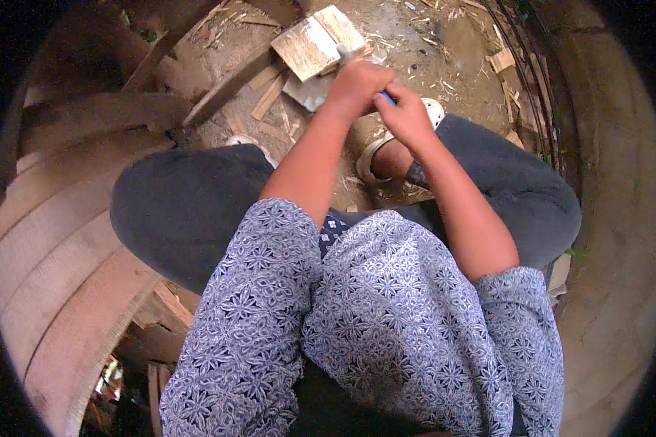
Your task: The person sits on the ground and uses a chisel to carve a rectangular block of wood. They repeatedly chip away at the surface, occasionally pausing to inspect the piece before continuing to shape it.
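Both hands grip one tool with a blue handle (pixel 389 98) and a grey metal end (pixel 344 52); its exact kind cannot be made out. My left hand (pixel 361 84) is wrapped round it farther forward, nearer the metal end. Just behind it, my right hand (pixel 405 115) closes on the blue part. That metal end is at the right side of a pale wooden block (pixel 306 47) on the ground; whether it touches the wood is unclear. A line runs across the block near its far right side. Under its near edge lies a flat greyish slab (pixel 307 92).
Wood chips and splinters litter the dirt ground (pixel 415 51). Loose wood strips (pixel 268 97) lie left of the slab. My shoes (pixel 372 162) flank the work spot. Curved boards (pixel 73 291) stand at left, dark cables (pixel 536 80) run at right.
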Motion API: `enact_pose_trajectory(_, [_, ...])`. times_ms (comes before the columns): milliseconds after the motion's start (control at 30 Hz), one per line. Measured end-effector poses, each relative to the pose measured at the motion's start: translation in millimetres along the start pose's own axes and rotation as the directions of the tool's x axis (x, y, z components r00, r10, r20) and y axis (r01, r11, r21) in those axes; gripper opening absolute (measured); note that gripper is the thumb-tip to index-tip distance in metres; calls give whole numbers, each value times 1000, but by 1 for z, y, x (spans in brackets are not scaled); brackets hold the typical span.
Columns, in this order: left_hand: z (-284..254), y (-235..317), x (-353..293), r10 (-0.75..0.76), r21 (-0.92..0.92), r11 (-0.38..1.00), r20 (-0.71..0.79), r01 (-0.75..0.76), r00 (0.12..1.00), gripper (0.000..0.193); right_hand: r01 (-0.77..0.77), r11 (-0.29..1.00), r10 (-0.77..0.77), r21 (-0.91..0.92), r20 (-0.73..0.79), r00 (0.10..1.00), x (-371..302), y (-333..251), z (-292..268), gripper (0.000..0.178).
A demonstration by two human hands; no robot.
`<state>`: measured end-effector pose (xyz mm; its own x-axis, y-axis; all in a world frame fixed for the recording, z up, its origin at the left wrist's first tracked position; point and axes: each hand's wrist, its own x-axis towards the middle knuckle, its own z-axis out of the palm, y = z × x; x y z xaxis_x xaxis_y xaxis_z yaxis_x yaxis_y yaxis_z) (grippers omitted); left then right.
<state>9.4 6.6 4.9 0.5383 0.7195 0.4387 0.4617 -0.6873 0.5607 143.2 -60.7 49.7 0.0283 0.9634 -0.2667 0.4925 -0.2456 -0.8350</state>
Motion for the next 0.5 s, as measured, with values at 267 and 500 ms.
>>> enact_pose_trajectory(267, [9,27,3,-41,20,999,38,40,998,12,-17,994,4,104,128,992,-16,1,-33,27])
enact_pose_trajectory(500, [1,29,-9,-82,74,994,83,76,993,12,17,995,-3,-101,144,990,-17,-7,-25,31])
